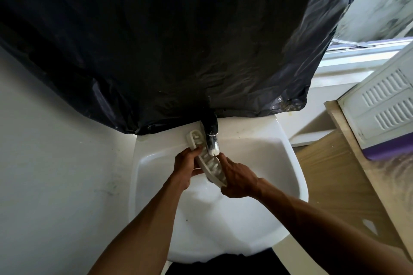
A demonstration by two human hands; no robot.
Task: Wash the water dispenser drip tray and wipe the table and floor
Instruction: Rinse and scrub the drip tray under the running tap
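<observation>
A white slotted drip tray (209, 162) is held on edge over the white sink (290, 176), right under the chrome tap (212, 144). My left hand (186, 166) grips the tray's left side around its middle. My right hand (237, 179) holds the tray's near right end, with the index finger stretched up toward the tap's spout. The tray's far end reaches up to the sink's back ledge.
A black plastic sheet (178, 40) hangs over the wall behind the sink. A wooden cabinet (335, 174) stands on the right with a white vented appliance (384, 107) on it. A window sill (357, 51) lies at the back right. White wall is on the left.
</observation>
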